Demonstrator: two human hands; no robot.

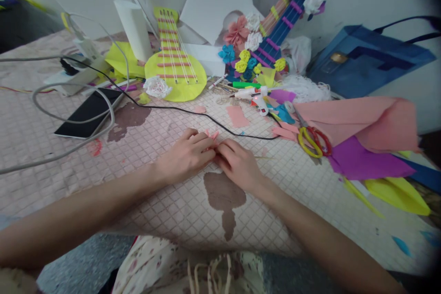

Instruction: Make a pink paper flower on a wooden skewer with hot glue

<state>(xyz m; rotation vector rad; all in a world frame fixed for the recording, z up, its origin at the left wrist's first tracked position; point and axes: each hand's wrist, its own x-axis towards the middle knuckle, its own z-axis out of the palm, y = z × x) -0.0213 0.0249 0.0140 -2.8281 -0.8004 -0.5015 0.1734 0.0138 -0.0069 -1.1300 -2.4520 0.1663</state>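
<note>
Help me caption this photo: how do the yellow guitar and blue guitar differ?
The yellow guitar has reddish crossbars; the blue guitar has purple ones. The yellow neck points nearly upright; the blue neck slants right. One white flower sits by the yellow guitar; flowers of several colors crowd the blue one. Both have crossbars along the neck.

Cream floral garment [148,266], pale cords [190,278]

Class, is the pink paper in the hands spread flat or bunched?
Bunched: the pink paper shows small raised points; the rest is hidden.
</note>
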